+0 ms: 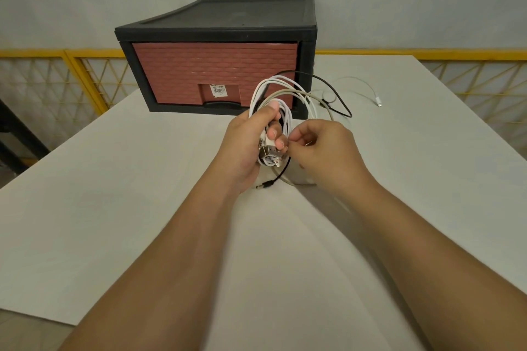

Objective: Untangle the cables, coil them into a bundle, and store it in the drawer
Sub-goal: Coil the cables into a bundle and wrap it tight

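Both forearms extend from the lower edge over the white surface (114, 208). The left hand (248, 145) is held above the surface with its grip closed around a bundle of cables (281, 114); thumb on top, fingers wrapped round the gathered loops. Several plug ends (268, 152) hang together at the lower side of that grip, metal connectors showing. A black cable end (263, 184) hangs below the left hand, close to the surface. The right hand (325, 148) is just beside the bundle, thumb and forefinger pinched at the loops' right edge; whether a strand is actually between them cannot be told.

The loops stand upward from the left hand, mostly white and grey strands. A black strand (333, 91) arcs out to the right and back. Farther right, a loose white cable tail (368, 88) lies on the surface, ending in a small connector.

Behind the hands stands a black drawer unit (222, 17); its red brick-pattern drawer (199, 71) is shut. A yellow mesh railing (85, 74) runs beyond the surface.
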Tool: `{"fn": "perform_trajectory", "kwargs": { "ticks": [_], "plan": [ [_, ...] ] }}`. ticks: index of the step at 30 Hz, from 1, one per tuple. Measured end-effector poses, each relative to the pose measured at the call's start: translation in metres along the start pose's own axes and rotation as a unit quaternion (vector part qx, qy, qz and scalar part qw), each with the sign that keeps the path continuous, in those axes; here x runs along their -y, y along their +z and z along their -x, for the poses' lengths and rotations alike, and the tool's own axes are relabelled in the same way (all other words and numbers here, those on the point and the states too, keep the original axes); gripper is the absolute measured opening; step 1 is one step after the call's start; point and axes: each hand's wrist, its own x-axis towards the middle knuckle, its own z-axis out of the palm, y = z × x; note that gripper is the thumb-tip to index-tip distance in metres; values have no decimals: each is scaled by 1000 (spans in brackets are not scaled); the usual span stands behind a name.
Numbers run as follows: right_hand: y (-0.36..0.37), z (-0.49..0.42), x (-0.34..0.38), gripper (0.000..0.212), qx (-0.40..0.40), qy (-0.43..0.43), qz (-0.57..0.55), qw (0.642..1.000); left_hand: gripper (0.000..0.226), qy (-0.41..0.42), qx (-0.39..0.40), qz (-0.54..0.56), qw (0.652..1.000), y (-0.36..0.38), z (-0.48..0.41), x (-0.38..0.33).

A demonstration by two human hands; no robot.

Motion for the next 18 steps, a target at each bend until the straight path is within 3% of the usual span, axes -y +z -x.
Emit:
{"fn": "perform_trajectory", "kwargs": {
  "ticks": [5,10,13,18],
  "plan": [
    [-6,-3,1,11,77,112,-144,980,24,2,6,-5,1000,1,2,0],
    [-6,0,2,22,142,221,-316,912,25,-8,31,-11,999,5,5,1],
    [-4,-2,2,23,141,229,-324,907,25,-11,39,-4,999,6,6,0],
    [-1,-4,0,22,120,204,-284,929,26,-23,36,18,999,4,5,0]
  ]
}}
